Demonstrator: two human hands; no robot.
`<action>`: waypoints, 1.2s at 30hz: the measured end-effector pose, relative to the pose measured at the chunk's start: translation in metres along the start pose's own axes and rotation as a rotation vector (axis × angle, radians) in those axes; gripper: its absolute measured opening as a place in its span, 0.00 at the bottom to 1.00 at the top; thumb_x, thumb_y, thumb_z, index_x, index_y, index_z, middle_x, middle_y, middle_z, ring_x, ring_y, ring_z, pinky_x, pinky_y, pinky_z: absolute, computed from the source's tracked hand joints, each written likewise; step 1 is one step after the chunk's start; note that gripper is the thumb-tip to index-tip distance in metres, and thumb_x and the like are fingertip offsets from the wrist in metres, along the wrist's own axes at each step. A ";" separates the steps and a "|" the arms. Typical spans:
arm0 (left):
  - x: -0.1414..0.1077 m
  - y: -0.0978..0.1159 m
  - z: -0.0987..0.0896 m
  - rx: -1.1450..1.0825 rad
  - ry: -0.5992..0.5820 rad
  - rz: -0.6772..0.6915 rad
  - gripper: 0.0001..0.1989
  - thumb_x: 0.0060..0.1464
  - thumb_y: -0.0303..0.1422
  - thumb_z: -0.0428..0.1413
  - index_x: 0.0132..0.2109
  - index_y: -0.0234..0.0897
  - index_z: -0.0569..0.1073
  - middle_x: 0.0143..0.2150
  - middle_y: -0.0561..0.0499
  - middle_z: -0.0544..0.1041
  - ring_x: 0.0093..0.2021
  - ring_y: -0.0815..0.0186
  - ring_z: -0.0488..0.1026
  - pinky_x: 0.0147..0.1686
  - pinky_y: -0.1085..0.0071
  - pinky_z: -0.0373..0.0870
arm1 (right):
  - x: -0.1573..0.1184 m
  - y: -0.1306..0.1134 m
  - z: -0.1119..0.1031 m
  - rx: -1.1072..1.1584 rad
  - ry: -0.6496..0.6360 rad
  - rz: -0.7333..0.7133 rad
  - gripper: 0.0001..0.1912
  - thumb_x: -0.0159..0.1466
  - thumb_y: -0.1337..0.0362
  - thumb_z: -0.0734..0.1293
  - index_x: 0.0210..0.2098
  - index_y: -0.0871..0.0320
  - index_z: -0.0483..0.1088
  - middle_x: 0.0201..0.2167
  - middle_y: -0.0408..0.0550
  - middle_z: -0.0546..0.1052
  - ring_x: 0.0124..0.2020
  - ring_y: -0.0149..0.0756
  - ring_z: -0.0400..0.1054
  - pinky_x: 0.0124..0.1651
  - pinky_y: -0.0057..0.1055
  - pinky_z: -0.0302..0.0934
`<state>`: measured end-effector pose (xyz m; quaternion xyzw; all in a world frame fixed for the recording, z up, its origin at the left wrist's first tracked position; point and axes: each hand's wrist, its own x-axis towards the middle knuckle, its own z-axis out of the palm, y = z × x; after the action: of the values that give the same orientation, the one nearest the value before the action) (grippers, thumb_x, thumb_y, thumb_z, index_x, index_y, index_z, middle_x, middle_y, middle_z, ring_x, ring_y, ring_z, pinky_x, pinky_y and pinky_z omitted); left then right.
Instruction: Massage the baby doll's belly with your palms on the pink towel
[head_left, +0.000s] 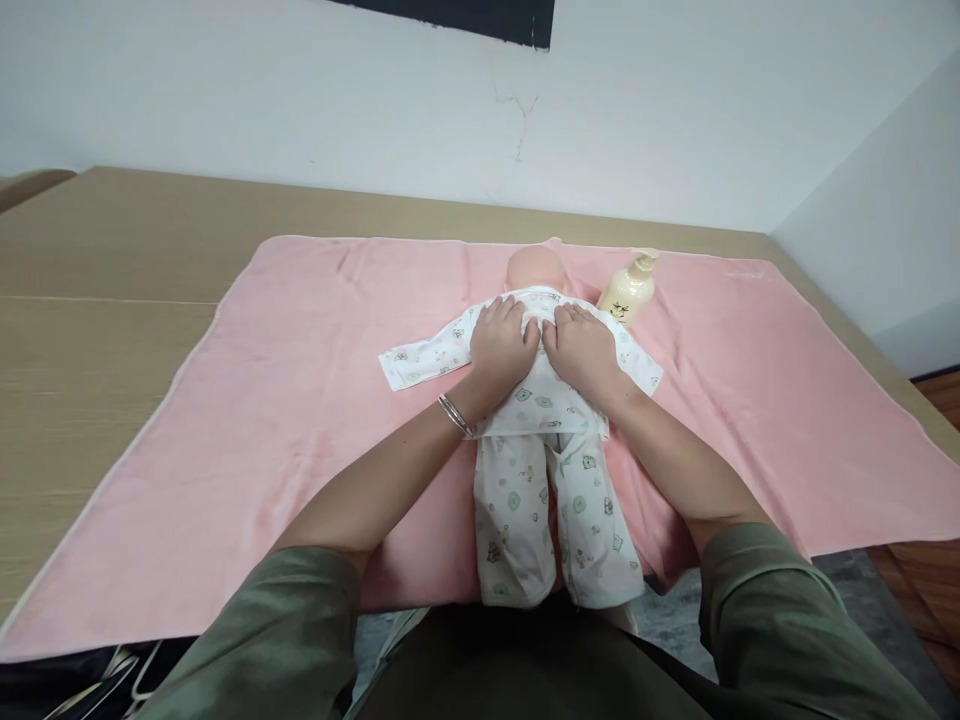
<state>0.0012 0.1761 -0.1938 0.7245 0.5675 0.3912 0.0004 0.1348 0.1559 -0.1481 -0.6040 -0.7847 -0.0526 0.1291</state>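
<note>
A baby doll (535, 268) in a white patterned top and trousers (517, 510) lies on a pink blanket (315, 400), its head toward the wall and its sleeves spread to both sides. Its face does not show. My left hand (501, 342), with silver bangles at the wrist, lies flat on the upper left of the doll's top. On the upper right of the top rests my right hand (582, 346), also flat. The thumbs are close together near the middle. Neither hand holds anything.
A pale yellow pump bottle (628, 290) stands on the blanket, right of the doll's head. The blanket covers much of a wooden table (97, 260). A white wall rises behind the table. Dark items and a white hook-like piece lie at the lower left.
</note>
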 end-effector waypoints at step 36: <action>0.008 0.009 -0.012 0.075 -0.221 -0.083 0.26 0.60 0.34 0.44 0.61 0.24 0.67 0.66 0.34 0.66 0.68 0.48 0.60 0.68 0.48 0.54 | 0.014 0.012 0.002 0.164 -0.165 -0.038 0.31 0.72 0.61 0.52 0.68 0.76 0.51 0.69 0.64 0.54 0.72 0.50 0.46 0.73 0.46 0.40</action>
<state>0.0022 0.1742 -0.1774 0.7387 0.6076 0.2872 0.0520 0.1431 0.1722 -0.1471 -0.5785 -0.8058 0.0592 0.1118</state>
